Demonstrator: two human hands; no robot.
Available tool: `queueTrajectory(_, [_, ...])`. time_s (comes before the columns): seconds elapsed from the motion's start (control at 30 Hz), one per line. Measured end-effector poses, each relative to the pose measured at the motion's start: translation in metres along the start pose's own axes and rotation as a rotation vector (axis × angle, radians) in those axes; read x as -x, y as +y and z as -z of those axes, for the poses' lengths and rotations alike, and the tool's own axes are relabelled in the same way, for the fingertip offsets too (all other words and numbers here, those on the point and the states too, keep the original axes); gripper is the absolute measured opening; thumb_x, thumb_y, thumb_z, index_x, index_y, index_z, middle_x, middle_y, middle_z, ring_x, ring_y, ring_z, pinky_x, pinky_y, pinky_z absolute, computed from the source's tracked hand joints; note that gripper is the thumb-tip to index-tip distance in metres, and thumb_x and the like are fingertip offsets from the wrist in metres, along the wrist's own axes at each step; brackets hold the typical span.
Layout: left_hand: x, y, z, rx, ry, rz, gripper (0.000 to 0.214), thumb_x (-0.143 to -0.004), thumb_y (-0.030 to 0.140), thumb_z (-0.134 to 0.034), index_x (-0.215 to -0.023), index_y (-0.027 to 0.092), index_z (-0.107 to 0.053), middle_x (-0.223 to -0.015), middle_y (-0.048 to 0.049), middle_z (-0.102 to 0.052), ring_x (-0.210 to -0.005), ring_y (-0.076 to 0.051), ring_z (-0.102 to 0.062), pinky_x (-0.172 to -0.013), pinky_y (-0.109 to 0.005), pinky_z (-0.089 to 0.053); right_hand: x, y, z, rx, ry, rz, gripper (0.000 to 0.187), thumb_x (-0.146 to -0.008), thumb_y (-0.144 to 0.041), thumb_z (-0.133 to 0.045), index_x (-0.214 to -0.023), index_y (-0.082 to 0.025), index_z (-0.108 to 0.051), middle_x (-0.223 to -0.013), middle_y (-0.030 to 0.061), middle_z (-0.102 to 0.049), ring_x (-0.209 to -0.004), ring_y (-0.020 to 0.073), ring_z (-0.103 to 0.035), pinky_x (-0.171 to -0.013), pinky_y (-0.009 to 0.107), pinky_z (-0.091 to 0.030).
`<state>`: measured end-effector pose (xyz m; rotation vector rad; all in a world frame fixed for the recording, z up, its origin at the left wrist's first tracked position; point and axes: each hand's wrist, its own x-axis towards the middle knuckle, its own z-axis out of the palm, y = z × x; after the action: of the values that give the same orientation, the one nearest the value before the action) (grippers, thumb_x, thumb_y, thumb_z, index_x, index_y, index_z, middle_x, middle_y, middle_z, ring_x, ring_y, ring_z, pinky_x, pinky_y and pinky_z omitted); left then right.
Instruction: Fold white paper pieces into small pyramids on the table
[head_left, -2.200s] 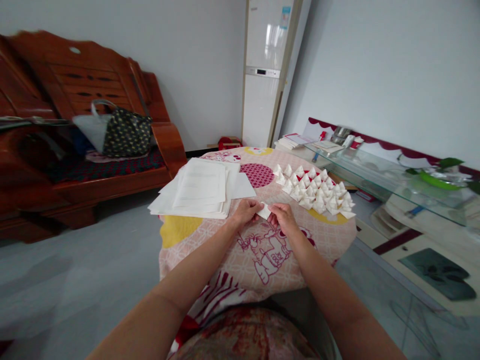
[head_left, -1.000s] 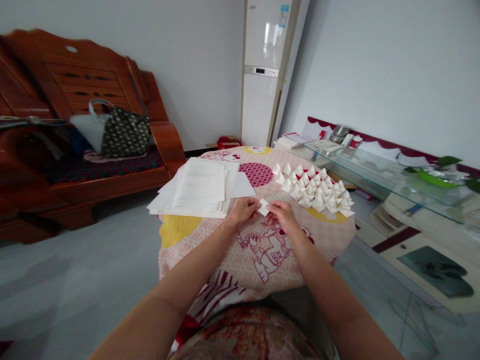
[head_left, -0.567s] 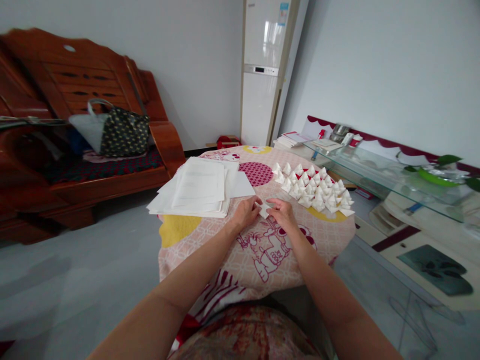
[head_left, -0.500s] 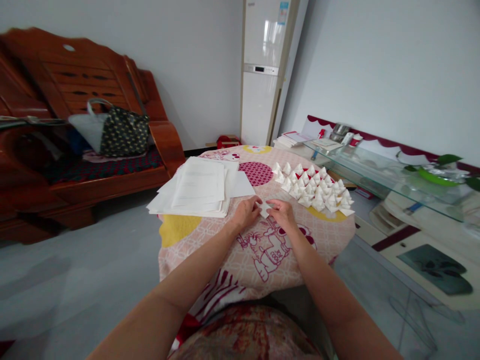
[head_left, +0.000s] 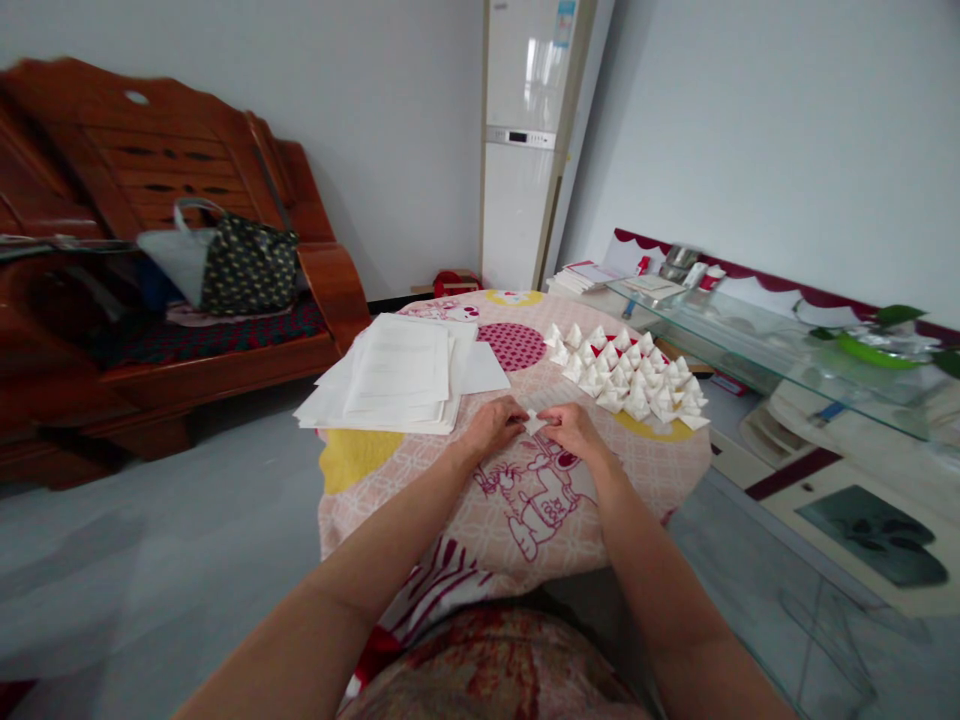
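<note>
A small folded white paper piece (head_left: 535, 421) is pinched between my left hand (head_left: 493, 424) and my right hand (head_left: 573, 430), just above the pink cartoon-print cloth (head_left: 525, 500) on the round table. Fingers of both hands are closed on it, and most of the paper is hidden by them. Several finished white paper triangles (head_left: 630, 378) lie in rows to the right of my hands. A stack of white paper sheets (head_left: 401, 375) lies to the left.
A wooden bench (head_left: 150, 260) with a dark patterned bag (head_left: 244, 265) stands at the left. A tall white air conditioner (head_left: 525, 140) is at the back. A glass shelf (head_left: 765, 350) with books and a green plant runs along the right.
The paper piece showed as a small square held up between my fingers a second ago; now my hands have closed in on it and it is smaller and lower, near the cloth.
</note>
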<state>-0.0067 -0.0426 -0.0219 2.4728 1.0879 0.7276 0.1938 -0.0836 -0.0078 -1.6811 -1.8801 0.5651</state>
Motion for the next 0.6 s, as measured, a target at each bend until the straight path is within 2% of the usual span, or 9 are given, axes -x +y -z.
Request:
queueTrajectory(0.13, [-0.001,-0.001,0.001,0.014,-0.006,-0.019,0.018,-0.087,0.018,-0.067,-0.099,0.019,-0.08,-0.098,-0.0059,-0.075,-0.093,-0.018,-0.069,-0.089,-0.028,-0.052,0.001,0.0,0.004,-0.076,0.007,0.018,0.028,-0.072,-0.015,-0.072,-0.097,-0.018,-0.083,-0.082,0.0051,-0.08,-0.07,0.02,-0.071,-0.065,0.027,-0.055])
queueTrajectory(0.27, [-0.001,0.0,0.002,0.017,-0.01,-0.033,0.018,-0.091,0.02,-0.063,-0.095,0.018,-0.08,-0.095,-0.0073,-0.075,-0.091,-0.018,-0.068,-0.087,-0.027,-0.051,0.002,0.001,0.004,-0.13,0.021,0.091,0.013,-0.076,-0.019,-0.066,-0.074,-0.018,-0.079,-0.059,-0.0008,-0.068,-0.054,0.0144,-0.058,-0.051,0.023,-0.041])
queueTrajectory(0.4, [-0.002,0.005,0.002,-0.032,0.002,0.004,0.02,-0.093,0.02,-0.059,-0.096,0.017,-0.079,-0.096,-0.0081,-0.074,-0.09,-0.018,-0.067,-0.087,-0.027,-0.05,0.001,0.003,0.001,-0.089,0.058,0.109,0.024,-0.079,-0.023,-0.063,-0.056,-0.017,-0.066,-0.05,-0.0029,-0.053,-0.052,0.0119,-0.047,-0.049,0.022,-0.031])
queueTrajectory(0.6, [-0.002,0.013,0.005,-0.056,0.007,0.075,0.019,-0.09,0.017,-0.06,-0.094,0.016,-0.079,-0.094,-0.0082,-0.075,-0.089,-0.019,-0.068,-0.085,-0.027,-0.05,0.0,-0.002,0.0,-0.036,0.049,0.073,0.027,-0.079,-0.023,-0.06,-0.053,-0.018,-0.059,-0.049,-0.0031,-0.05,-0.053,0.0118,-0.046,-0.051,0.023,-0.029])
